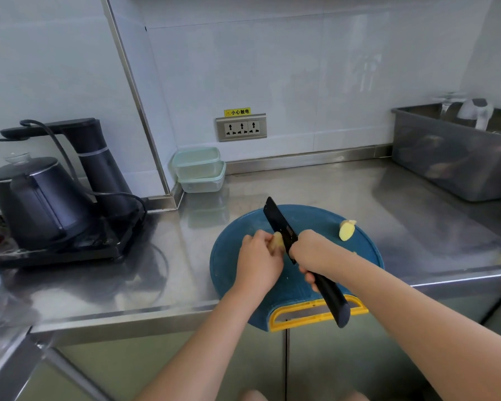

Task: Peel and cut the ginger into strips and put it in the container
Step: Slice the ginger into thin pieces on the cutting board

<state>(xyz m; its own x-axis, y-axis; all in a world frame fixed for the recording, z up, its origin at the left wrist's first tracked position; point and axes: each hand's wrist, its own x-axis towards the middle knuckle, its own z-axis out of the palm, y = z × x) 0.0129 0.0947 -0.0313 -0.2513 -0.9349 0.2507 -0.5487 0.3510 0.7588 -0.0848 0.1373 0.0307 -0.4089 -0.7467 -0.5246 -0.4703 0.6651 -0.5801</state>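
While you work at the round blue cutting board [315, 219], the black kettle [32, 198] sits well off at its 9 o'clock and takes no part. At about 11 o'clock from the board, in the back corner of the steel counter [301, 183], two lidded containers [198, 169] stand stacked. Both lids are on and I see no ginger through the cloudy plastic, so the last step is not begun.

Your left hand [258, 256] is curled around one ginger piece [277, 241] near the board's centre. The black knife [281, 224] lies against that piece's right side, its blade pointing to 11 o'clock, and your right hand [311, 250] is closed around the handle up by the blade. I judge this to be peeling: the held piece shows brownish patches that look like skin, though they're too small to be sure of.

A second ginger piece [346, 230] lies loose at the board's 2 o'clock, pale yellow, apart from both hands. No strips show on the board, so peeling is partway at best, and the slicing, strip-cutting and transfer all remain. Farther out at 2 o'clock, a steel tub [451, 163] sits by the wall.
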